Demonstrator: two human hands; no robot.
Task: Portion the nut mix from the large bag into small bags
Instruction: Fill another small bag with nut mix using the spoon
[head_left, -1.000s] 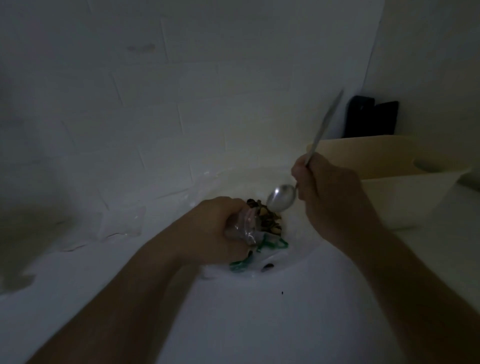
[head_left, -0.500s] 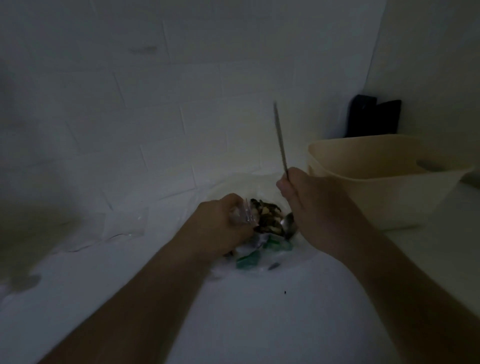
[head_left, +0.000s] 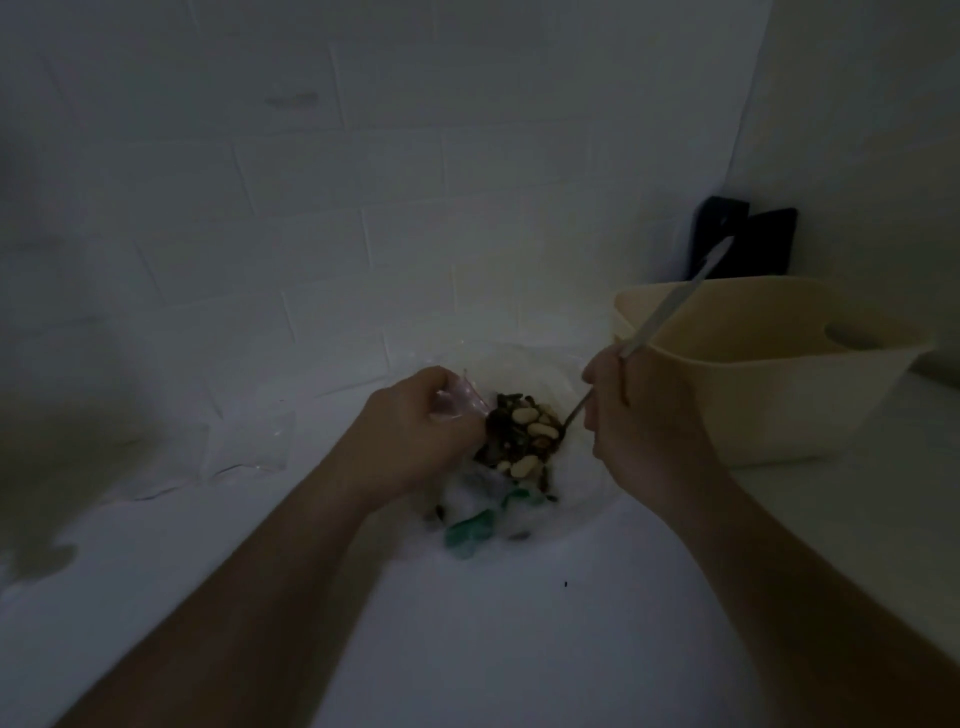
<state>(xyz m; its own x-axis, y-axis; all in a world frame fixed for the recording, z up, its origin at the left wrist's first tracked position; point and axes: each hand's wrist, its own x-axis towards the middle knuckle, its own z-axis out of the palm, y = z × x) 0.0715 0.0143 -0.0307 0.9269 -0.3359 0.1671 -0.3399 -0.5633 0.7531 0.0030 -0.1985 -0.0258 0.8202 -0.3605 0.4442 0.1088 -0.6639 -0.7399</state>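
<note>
A large clear bag (head_left: 524, 374) with green print lies open on the white counter, holding a nut mix (head_left: 524, 431) of pale and dark pieces. My left hand (head_left: 415, 431) grips a small clear bag (head_left: 462, 397) at the left edge of the nuts. My right hand (head_left: 644, 421) holds a metal spoon (head_left: 670, 306). Its handle slants up to the right and its bowl end is down among the nuts, mostly hidden.
A cream plastic tub (head_left: 769, 374) stands right of the bag, close to my right hand. A black object (head_left: 743, 244) leans against the wall behind it. Clear small bags (head_left: 249, 441) lie flat on the counter to the left. A white tiled wall rises behind.
The spoon went from above the bag down into the nuts. Its handle swung upright, then tilted back to the right. My left hand stayed on the small bag.
</note>
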